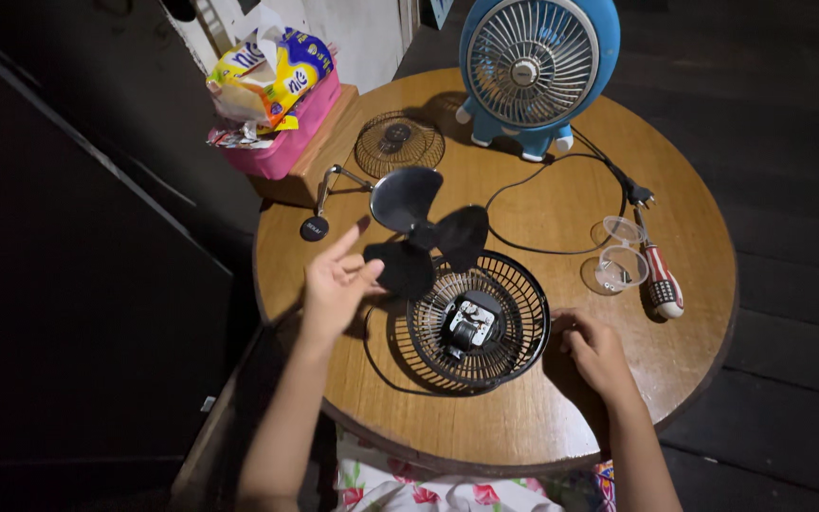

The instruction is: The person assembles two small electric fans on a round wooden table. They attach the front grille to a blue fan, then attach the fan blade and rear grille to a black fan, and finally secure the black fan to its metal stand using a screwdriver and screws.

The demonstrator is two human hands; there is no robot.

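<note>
Nearest you, at the near edge of the round wooden table [523, 427], your right hand [597, 353] rests curled on the wood just beside the black fan cage [478, 322], at its right rim; you cannot tell from here whether the fingers are pinching anything small. The cage lies face up with its motor [469, 322] bare in the middle and a thin black cord looping out along its left side.

Your left hand [336, 284] is lifted over the near-left part of the table, fingers loosely spread, thumb and fingertips gripping one blade of the black fan blade [421, 229]. The blade unit hangs just above the cage's far-left rim, held by its edge alone. That is the weak point: a light hold on one thin blade could let it twist out and drop onto the motor shaft or the wire ribs, or bend the plastic.

Further right, near the right edge, stand a small clear plastic cup [621, 268] and its lid, with a red-and-white screwdriver [661, 281] touching them. A sweep of your right forearm could tip the cup and scatter whatever small parts it holds, or roll the screwdriver off.

Past the middle lie the loose front grille [399, 143] and a black power cord [561, 204] running to the blue fan [535, 66] at the far edge; snagging that cord would tug the fan. At the far left sits a pink box [288, 137] stuffed with snack packets.
</note>
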